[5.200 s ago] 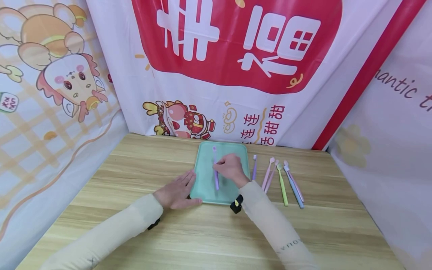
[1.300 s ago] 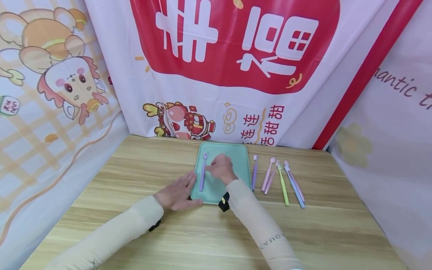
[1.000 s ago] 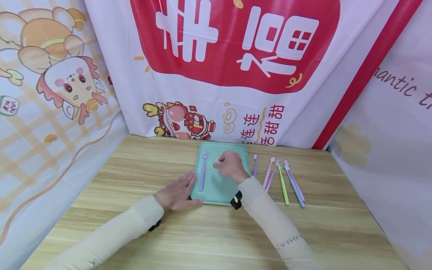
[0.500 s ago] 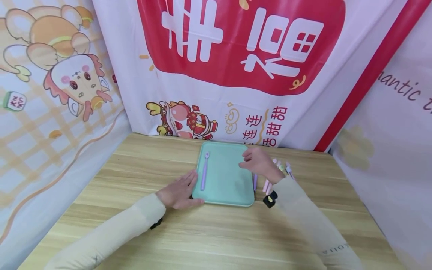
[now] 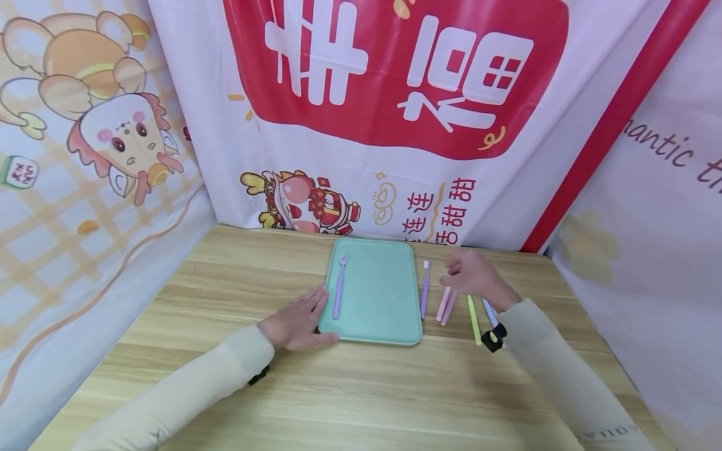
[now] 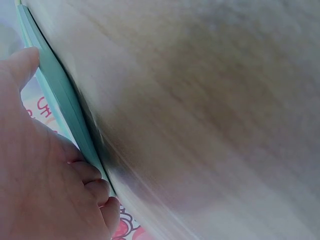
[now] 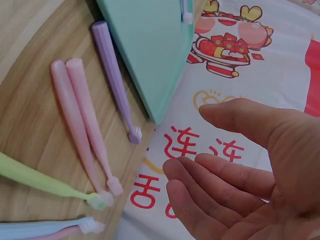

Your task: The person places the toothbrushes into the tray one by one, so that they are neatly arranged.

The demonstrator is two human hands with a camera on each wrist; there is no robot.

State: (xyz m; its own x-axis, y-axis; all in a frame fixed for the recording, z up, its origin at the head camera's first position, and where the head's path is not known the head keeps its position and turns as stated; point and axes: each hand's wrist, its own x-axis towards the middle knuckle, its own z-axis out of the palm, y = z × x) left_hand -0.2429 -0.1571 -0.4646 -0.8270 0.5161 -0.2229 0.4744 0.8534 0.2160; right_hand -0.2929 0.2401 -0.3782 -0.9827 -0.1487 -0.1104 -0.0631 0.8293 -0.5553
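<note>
My left hand [image 5: 296,321] lies at the left edge of the mint-green tray [image 5: 375,291], fingers extended along its rim and thumb at the near corner. A lilac toothbrush [image 5: 340,291] lies inside the tray near that side. Over the toothbrushes to the right hovers my right hand [image 5: 476,275], holding nothing; its thumb and loosely bent fingers are apart in the right wrist view. Beneath or beside it are a purple toothbrush [image 7: 112,75], two pink toothbrushes [image 7: 70,120], a green toothbrush [image 7: 45,180] and a blue toothbrush [image 7: 40,230] partly covering another pink one. The right hand hides several heads in the head view.
The wooden table [image 5: 338,394] meets a printed white and red curtain [image 5: 383,144] just behind the tray. Patterned cloth [image 5: 107,207] hangs along the left side, and a pale printed sheet [image 5: 637,250] borders the right.
Earlier, my right hand shifted the lilac toothbrush leftward on the tray and let go. Since then it has moved right, off the tray and over the other toothbrushes. My left hand stays put.
</note>
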